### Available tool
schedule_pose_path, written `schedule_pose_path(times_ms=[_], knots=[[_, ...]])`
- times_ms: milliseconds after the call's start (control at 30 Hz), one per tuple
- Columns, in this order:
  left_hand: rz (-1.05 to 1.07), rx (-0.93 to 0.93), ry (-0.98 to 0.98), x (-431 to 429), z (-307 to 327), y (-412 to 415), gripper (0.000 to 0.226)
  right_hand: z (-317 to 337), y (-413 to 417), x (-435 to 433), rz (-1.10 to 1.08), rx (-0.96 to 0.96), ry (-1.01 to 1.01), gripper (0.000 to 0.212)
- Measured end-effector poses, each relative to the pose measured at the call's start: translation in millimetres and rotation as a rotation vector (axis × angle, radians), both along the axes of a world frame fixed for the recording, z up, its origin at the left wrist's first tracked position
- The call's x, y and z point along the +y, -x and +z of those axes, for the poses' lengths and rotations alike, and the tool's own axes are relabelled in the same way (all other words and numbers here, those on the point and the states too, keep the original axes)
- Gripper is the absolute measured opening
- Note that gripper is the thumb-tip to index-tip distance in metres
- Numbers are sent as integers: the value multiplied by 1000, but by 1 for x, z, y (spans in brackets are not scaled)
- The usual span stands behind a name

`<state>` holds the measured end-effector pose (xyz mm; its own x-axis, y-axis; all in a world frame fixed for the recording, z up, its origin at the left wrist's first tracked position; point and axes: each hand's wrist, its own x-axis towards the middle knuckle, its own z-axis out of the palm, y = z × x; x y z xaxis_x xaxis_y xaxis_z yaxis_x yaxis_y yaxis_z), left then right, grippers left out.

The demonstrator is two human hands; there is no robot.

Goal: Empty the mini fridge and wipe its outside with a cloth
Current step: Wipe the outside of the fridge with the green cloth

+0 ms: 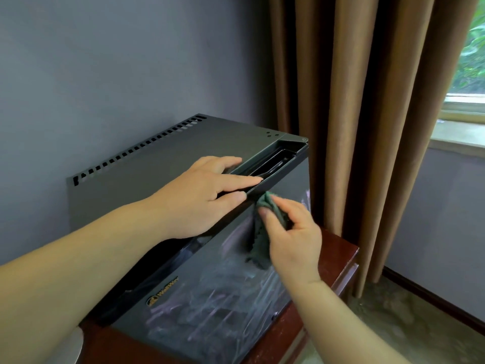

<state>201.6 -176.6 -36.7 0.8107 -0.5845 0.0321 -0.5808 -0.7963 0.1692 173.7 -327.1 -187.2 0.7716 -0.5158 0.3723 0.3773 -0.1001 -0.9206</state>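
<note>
The mini fridge (pixel 157 158) stands on a reddish-brown wooden table (pixel 338 258) against a grey wall (pixel 105 61). A row of vent slots (pixel 136 148) runs along the back of its flat top.

The left hand (pixel 199 190) lies palm down on the front edge of the top, fingers straight and pointing toward the long handle recess (pixel 273 161). Its grip is apart and holds nothing. Just below it, the right hand (pixel 291 237) has its grip clamped on a dark green cloth (pixel 265 203), pinched between thumb and fingers and pressed to the top edge of the door (pixel 210 311). The rest of the cloth hangs down the door's front. Both bare forearms run out of the picture at the bottom.

The glossy door is full of streaks and reflections, so nothing behind it can be made out. The gold logo (pixel 164 295) is too blurred to read surely. A pale rounded shape (pixel 70 348) is cut off at the lower left.

A brown curtain (pixel 367 101) hangs right of the fridge beside a window (pixel 469 61) with greenery outside. The floor (pixel 420 311) is mottled grey.
</note>
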Motion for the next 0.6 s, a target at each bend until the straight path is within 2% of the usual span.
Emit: schedule_pose_path(times_ms=[133, 333, 500, 600], knots=[[13, 47, -39, 32, 1, 15, 40, 10, -3, -2, -36, 16, -97, 23], [-4, 1, -33, 44, -6, 25, 44, -7, 28, 40, -27, -47, 104, 35], [-5, -22, -25, 46, -10, 24, 40, 4, 11, 22, -86, 45, -99, 23], [-13, -42, -17, 46, -11, 24, 39, -1, 32, 50, -46, 5, 8, 29]])
